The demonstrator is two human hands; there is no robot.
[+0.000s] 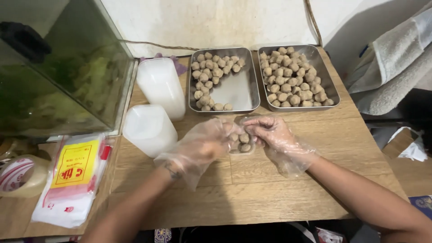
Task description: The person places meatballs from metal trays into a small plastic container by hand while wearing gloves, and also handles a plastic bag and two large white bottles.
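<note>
We see both of our hands in loose clear plastic gloves meeting near the middle of the wooden table (279, 189). Our left hand (204, 146) cups the side of a small clear container (243, 143) filled with brown meatballs, fingers wrapped around it, and our right hand (274, 132) pinches the container's far rim at about 1 o'clock from its middle, fingertips closed narrowly on the plastic. The container sits between the two hands, just below the metal trays. At 12 o'clock from the hands stands the left steel tray (240, 92), with meatballs (208, 74) crowded along its left and upper sides and its right half bare. Just beside it, at about 1 o'clock, the right steel tray (330, 87) is nearly full of meatballs (290, 81). At 10 o'clock lie two stacks of translucent white plastic containers (155, 103) on their sides, and beyond them a glass aquarium (58, 67) with green plants. At 8 o'clock rests a packet of plastic bags (72, 180) with a yellow and red label, and a roll of tape (20, 175) sits at the far left edge.
</note>
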